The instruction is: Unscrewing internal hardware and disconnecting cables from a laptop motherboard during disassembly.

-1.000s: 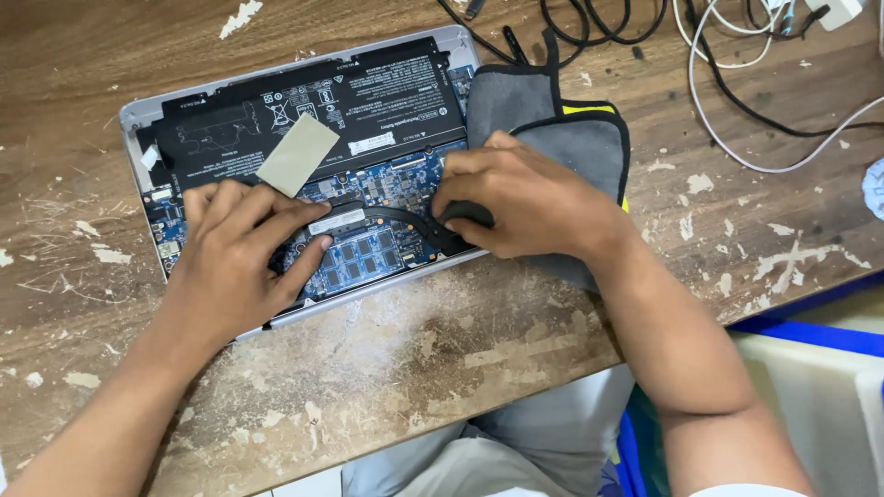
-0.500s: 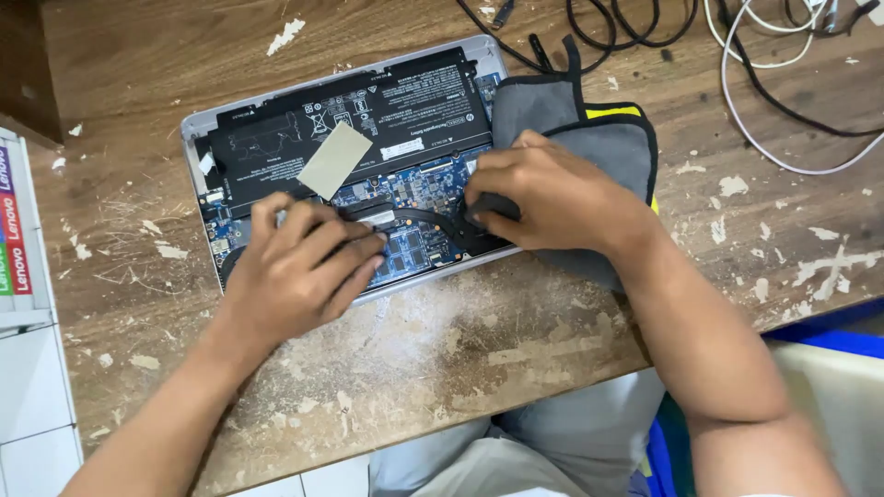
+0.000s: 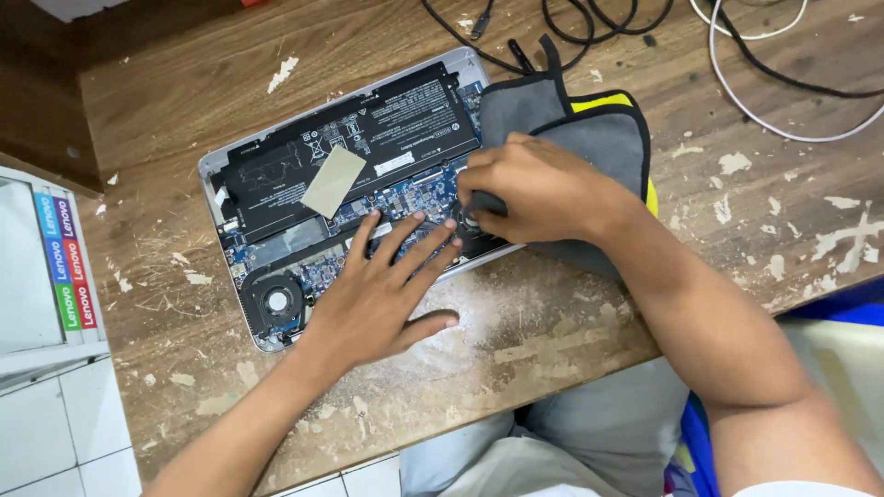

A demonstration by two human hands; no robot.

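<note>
- While our left hand [image 3: 378, 299] lies flat, fingers spread and holding nothing, it presses on the blue circuit board of the opened silver laptop [image 3: 345, 184], which sits bottom-up near the far edge of the worn wooden tabletop [image 3: 571, 322].
- Our right hand [image 3: 539, 189] is curled over the board's right part; its grip seems closed on a small dark piece, though we cannot tell what.
- With the base cover already off, the flat black battery [image 3: 345, 152] bearing a beige tape patch [image 3: 333, 181], the round black fan [image 3: 276, 299] at the near left corner and the board all lie exposed and still in place.
- A grey cloth with yellow and black trim [image 3: 599, 129] lies under the right wrist, touching the laptop's right edge.
- Black and white cables [image 3: 737, 55] trail along the far edge.
</note>
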